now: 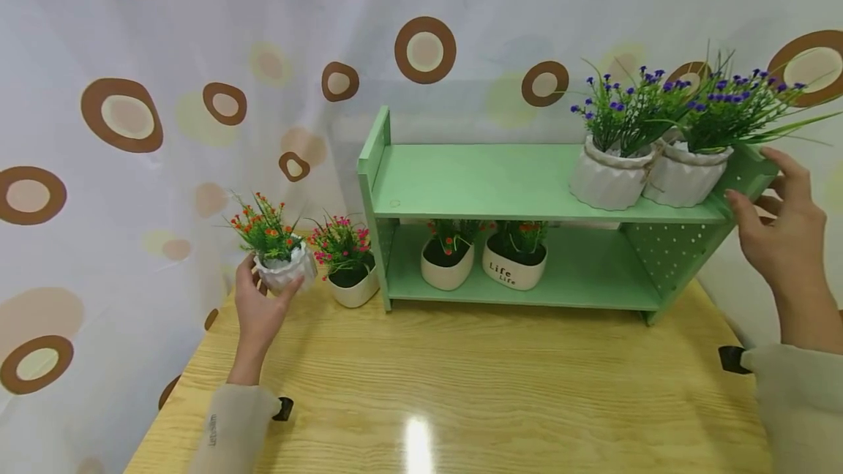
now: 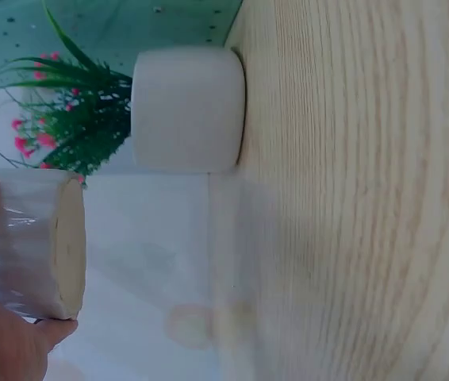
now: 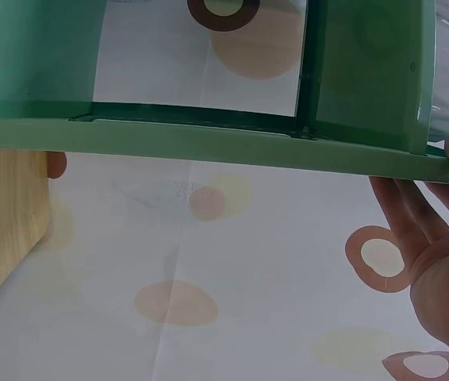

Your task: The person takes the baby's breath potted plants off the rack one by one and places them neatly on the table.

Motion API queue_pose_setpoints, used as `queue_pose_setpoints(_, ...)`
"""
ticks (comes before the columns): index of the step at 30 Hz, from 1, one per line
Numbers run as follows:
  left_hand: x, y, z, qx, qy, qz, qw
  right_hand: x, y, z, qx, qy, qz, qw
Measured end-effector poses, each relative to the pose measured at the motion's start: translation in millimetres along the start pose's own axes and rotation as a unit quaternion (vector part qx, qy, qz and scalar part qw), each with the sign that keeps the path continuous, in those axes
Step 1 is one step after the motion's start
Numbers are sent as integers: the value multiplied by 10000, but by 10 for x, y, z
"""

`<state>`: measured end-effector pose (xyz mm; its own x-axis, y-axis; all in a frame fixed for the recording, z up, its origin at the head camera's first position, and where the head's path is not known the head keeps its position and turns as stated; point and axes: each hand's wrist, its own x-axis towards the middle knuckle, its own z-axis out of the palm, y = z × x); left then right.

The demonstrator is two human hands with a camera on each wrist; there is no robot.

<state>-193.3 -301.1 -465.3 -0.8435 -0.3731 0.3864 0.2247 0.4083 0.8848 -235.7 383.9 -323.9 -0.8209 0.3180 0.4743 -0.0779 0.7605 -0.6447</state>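
The left hand [image 1: 260,309] grips a white pot of orange flowers [image 1: 282,262], raised off the worktop [image 1: 494,371] beside a pink-flowered pot [image 1: 351,280]. The right hand [image 1: 787,229] grasps the right end of the green two-tier shelf [image 1: 474,181], near two purple-flowered pots [image 1: 609,178].

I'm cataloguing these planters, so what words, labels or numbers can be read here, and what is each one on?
"Life": on the front of the right-hand cream pot on the lower level of the green shelf.
"Life": smaller, just below, same pot.
Left sleeve: sideways lettering, too small to read reliably.
No numbers are legible.
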Motion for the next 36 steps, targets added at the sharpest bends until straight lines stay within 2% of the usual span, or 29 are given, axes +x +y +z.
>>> queue_pose_setpoints(6,100,-111,42,22,58,-297,9995,-7,18,-3,-20,105,-37,9999)
queue_pose_setpoints(13,156,-261,128,92,82,-480,9988,-19,-1,-23,-83,58,-58,9999)
queue_pose_setpoints(24,198,-416,165,371,-67,-961,9947,-5,39,-8,11,42,-112,9999)
queue_pose_setpoints(30,229,-457,165,496,-303,-1194,9911,0,24,-14,6,53,-133,9999)
queue_pose_setpoints(36,226,-500,187,589,-368,-1235,9899,-13,30,-15,-2,14,-125,9999)
